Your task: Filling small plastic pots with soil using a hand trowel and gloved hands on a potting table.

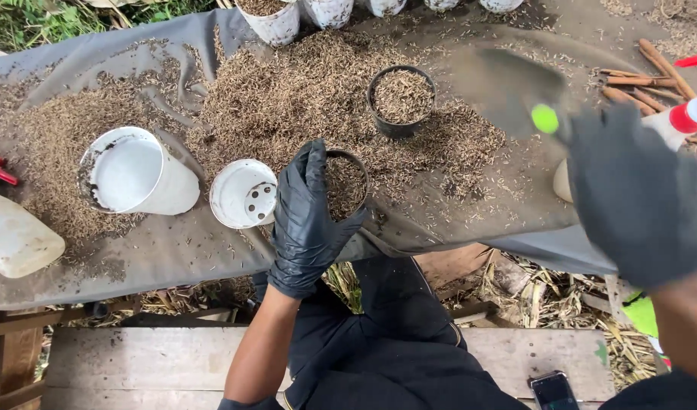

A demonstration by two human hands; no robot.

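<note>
- On the grey sheet (174, 258): two black pots, left hand (307, 220) wrapped around the near black pot (347, 186); the other (401, 99) farther.
- Left: two empty white pots (136, 173).
- Right hand (637, 201) closed on a blurred trowel (508, 87).

Outdoor potting spot, garden or nursery yard. I work at a grey tarp (174, 250) covered in loose husks (288, 91), with black pots (400, 99) and white pots (140, 171) on it. Grass (29, 19) beyond the tarp, dry straw (546, 304) on the ground, a rough plank bench (136, 357) under me.
</note>
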